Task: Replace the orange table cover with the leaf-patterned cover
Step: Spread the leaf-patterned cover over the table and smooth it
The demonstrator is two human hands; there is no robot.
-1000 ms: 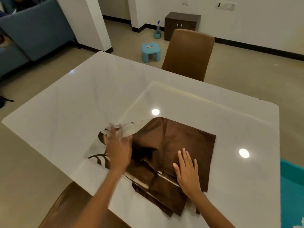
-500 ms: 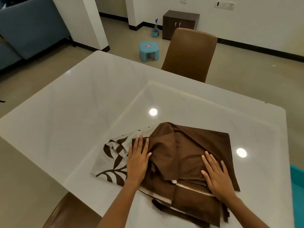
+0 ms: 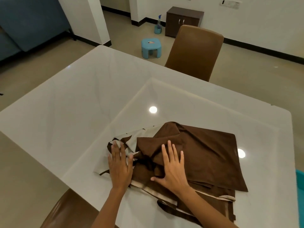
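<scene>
The cover (image 3: 197,153) lies folded on the table (image 3: 82,104), in the lower middle of the frame, close to the near edge. Its long axis runs from the lower left toward the right edge of the picture, tilted a little, with its sharpest corner pointing to the lower right. The top is plain brown; the pale, leaf-printed side peeks out only at the left end.

The left hand (image 3: 119,167) lies flat on that printed part, fingers straight and spread, slightly blurred. The right hand (image 3: 172,168) presses flat on the brown folds beside it, fingers straight, thumb out to the left. Neither grips anything.

The folds under both palms are hidden, and how many layers lie beneath I cannot tell. A strip of the cloth trails toward the bottom edge and is cut off there.

The table is glossy white, mirroring two ceiling lights. A brown chair (image 3: 195,51) stands at the far side, another chair back (image 3: 69,211) at the lower left. Beyond, on the tiled floor, are a blue stool (image 3: 151,47), a spray bottle (image 3: 158,24) and a dark cabinet (image 3: 184,20).
</scene>
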